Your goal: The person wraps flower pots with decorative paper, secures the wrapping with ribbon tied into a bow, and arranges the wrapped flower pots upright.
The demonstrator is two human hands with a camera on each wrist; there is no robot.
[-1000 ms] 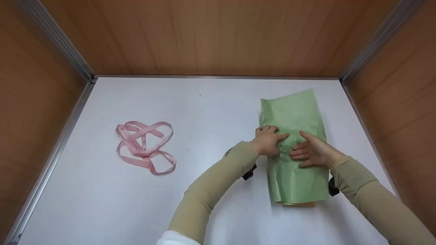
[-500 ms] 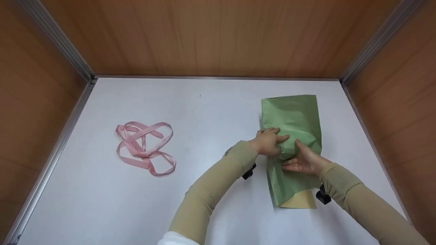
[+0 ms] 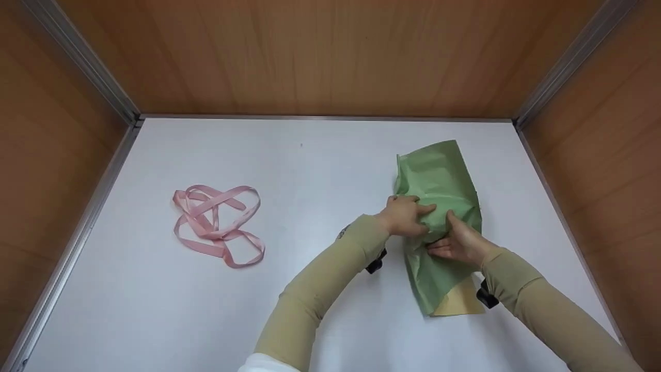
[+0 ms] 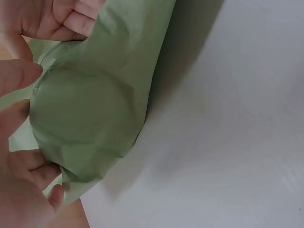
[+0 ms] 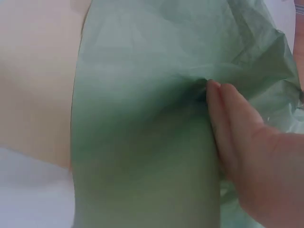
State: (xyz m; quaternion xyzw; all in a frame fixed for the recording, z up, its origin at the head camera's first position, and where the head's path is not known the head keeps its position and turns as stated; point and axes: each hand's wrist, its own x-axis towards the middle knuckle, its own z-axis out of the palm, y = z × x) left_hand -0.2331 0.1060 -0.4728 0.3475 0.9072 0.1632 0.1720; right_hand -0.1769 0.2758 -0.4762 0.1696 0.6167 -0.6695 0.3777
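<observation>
Green wrapping paper [image 3: 434,168] lies creased at the right of the white table, bulging around something hidden inside. My left hand [image 3: 405,216] holds the bulge from its left side; in the left wrist view, the fingers of that left hand [image 4: 21,185] curl against the green paper [image 4: 85,111]. On the other side, my right hand [image 3: 462,243] presses the paper inward with straight fingers, its thumb raised along the bulge. In the right wrist view, the right hand [image 5: 251,142] pushes into a fold. A pale yellow sheet [image 3: 460,299] shows from under the near end.
A loosely looped pink ribbon [image 3: 219,232] lies on the left part of the white table [image 3: 330,170]. Wooden panels [image 3: 330,57] with metal edging stand along the back and both sides.
My right hand has moved left and pushed the near right part of the paper inward, uncovering more yellow sheet. The paper's far end has shifted and tilted. My left hand stays nearly in place.
</observation>
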